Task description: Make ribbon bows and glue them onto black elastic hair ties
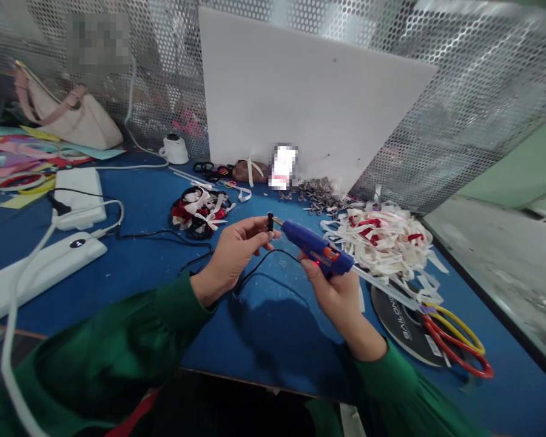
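My right hand [330, 288] grips a blue hot glue gun [316, 246] with a small red light near the thumb. A clear glue stick [384, 282] sticks out of its back end. The gun's metal nozzle points left at a small black piece [270, 222], which my left hand [236, 252] pinches between thumb and fingers. Nozzle and black piece are very close; I cannot tell whether they touch. What exactly the black piece is stays too small to make out. A thin black cord [273, 258] runs left from the gun.
Left of my hands lie bows and black bands [200, 209]; a ribbon heap [386, 240] is right. Metal clips [321, 194] and a phone [283, 167] sit behind. Scissors [459, 340] rest on a black disc [404, 321]. A power strip [40, 276] is left, a white board [300, 91] behind.
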The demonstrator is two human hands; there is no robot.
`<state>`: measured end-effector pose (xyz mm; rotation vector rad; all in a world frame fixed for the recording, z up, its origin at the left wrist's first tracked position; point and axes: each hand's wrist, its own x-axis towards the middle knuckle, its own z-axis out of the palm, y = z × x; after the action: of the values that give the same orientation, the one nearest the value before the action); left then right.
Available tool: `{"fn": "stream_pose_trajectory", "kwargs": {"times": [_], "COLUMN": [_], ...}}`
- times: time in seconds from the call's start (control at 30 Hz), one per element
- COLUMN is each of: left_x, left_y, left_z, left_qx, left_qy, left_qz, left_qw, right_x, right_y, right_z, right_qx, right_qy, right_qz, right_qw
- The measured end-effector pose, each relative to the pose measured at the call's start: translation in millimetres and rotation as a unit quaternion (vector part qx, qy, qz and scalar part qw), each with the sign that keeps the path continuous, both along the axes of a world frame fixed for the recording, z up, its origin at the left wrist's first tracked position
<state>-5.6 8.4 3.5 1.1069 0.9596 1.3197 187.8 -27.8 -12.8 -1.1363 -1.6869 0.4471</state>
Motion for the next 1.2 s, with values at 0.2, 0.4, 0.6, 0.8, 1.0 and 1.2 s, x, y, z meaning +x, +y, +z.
{"fn": "stream_pose_trajectory", "kwargs": {"times": [0.2, 0.4, 0.6, 0.8, 1.0, 1.2], "left_x": [0.5, -0.2, 0.3, 0.7, -0.1, -1.1], "left_y": [-1.0, -0.7, -0.4, -0.7, -0.4, 0.4], "left_z": [0.7, 0.3, -0.6, -0.5, -1.8, -2.2], "left_qx": [0.004, 0.001, 0.007, 0.001, 0.002, 0.007], "left_qy": [-0.001, -0.001, -0.003, 0.001, -0.001, 0.001], "left_qz": [0.01, 0.01, 0.01, 0.011, 0.007, 0.002], "left_qw": [1.0, 1.0, 1.0, 1.0, 1.0, 1.0], "right_x": [3.7, 3.5, 3.2, 2.8, 2.5, 3.0], "right_y": [1.0, 0.5, 0.7, -0.7, -2.0, -1.5], "right_z": [-8.7, -8.5, -8.9, -7.6, -6.4, -8.2], "right_qx": [0.03, 0.044, 0.045, 0.036, 0.032, 0.047], "right_qy": [-0.069, -0.08, -0.091, -0.102, -0.113, -0.119], "right_qz": [-0.016, -0.025, -0.021, -0.03, -0.045, -0.053], "right_qw": [0.997, 0.996, 0.995, 0.994, 0.992, 0.99]}}
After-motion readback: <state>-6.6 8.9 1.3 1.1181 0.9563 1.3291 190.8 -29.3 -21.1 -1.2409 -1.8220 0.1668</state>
